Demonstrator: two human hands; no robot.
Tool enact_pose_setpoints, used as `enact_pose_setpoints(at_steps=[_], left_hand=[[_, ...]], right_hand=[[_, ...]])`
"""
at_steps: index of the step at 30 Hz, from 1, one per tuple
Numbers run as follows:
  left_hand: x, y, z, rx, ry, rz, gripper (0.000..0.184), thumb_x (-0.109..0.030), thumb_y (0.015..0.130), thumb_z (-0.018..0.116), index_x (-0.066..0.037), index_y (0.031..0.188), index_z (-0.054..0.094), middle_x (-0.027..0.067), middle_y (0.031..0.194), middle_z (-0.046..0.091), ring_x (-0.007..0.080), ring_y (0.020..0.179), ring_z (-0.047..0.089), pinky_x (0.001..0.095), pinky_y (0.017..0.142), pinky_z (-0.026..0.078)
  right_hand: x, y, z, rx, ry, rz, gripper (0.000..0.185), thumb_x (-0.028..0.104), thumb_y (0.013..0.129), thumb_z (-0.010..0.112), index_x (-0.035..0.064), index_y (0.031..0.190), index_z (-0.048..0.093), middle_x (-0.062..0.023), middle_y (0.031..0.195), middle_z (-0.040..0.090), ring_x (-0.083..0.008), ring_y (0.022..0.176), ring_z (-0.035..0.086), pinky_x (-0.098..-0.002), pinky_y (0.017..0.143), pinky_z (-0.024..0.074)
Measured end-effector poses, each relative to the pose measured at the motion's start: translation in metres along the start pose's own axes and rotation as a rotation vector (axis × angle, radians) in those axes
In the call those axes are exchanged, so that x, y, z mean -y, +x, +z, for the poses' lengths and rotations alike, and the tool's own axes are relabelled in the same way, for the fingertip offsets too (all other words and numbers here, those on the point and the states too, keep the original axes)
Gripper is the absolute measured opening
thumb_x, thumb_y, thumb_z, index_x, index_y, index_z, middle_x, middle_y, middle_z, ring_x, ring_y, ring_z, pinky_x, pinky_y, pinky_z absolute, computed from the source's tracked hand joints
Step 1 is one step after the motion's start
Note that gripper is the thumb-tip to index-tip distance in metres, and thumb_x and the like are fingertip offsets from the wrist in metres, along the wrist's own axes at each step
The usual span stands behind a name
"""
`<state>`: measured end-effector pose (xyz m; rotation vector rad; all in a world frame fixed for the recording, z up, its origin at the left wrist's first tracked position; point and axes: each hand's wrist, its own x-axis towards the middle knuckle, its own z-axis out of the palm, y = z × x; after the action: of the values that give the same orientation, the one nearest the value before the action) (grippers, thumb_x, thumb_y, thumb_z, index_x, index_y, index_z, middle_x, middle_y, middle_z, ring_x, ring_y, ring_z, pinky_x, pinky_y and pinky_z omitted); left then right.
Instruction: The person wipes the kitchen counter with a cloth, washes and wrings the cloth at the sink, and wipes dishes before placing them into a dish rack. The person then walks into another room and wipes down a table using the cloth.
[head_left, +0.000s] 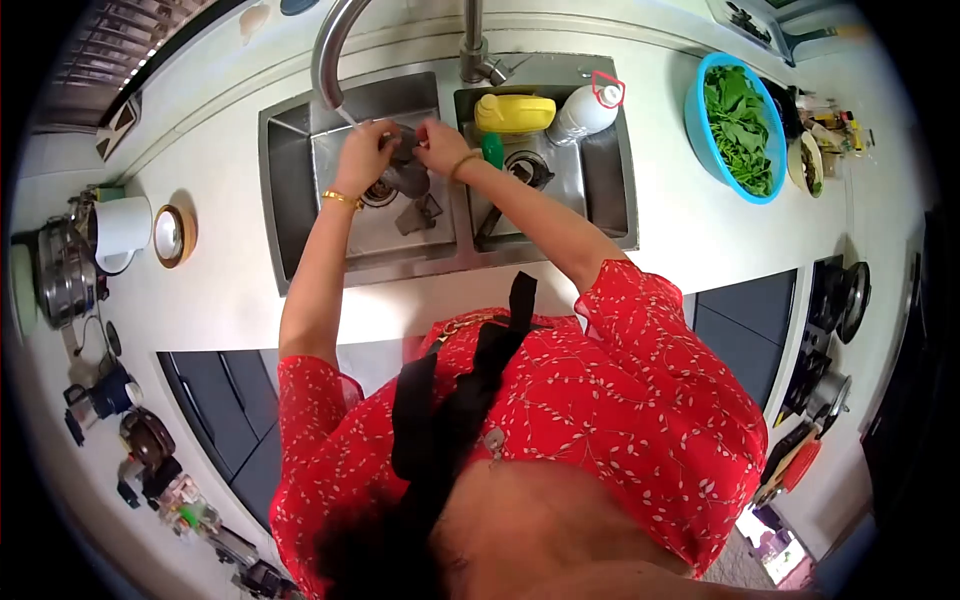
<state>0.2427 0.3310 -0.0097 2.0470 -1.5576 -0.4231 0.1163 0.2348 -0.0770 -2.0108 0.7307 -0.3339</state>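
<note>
Over the left basin of the steel sink (280,190), my left hand (365,158) and my right hand (440,148) pinch a dark grey, limp-looking piece (408,178) between them. Its exact kind I cannot make out. My left fingers grip its left upper side and my right fingertips its right upper edge. Water runs from the curved faucet (326,65) just beside my left fingers. Below the piece, a second dark, angular item (418,214) lies on the basin floor near the drain (378,194).
The right basin holds a yellow bottle (515,113), a white jug with a red handle (585,115) and a green bottle (492,150). A blue basin (696,120) of leafy greens (738,130) stands right. On the left are a white mug (122,230) and a small bowl (170,236).
</note>
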Motion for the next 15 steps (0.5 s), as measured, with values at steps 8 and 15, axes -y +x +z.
enact_pose_setpoints(at_steps=[8,15], left_hand=[[0.018,-0.014,-0.007,-0.014,-0.010,-0.097,0.014,-0.007,0.065,0.059,-0.008,0.079,0.060,0.0142,0.074,0.055,0.0300,0.067,0.055,0.0368,0.059,0.043],[0.056,-0.040,-0.025,-0.066,0.039,-0.165,0.022,-0.020,0.067,0.065,-0.003,0.079,0.058,0.0139,0.075,0.053,0.0301,0.064,0.053,0.0370,0.057,0.041]], right_hand=[[0.021,0.017,0.002,0.287,-0.007,-0.073,0.021,0.022,0.066,0.057,0.0086,0.082,0.062,-0.0151,0.077,0.059,-0.0337,0.073,0.055,-0.0385,0.066,0.0443],[0.048,0.015,0.006,0.083,0.094,-0.185,0.021,0.023,0.067,0.059,0.0052,0.076,0.063,-0.0126,0.072,0.059,-0.0277,0.068,0.057,-0.0323,0.062,0.0444]])
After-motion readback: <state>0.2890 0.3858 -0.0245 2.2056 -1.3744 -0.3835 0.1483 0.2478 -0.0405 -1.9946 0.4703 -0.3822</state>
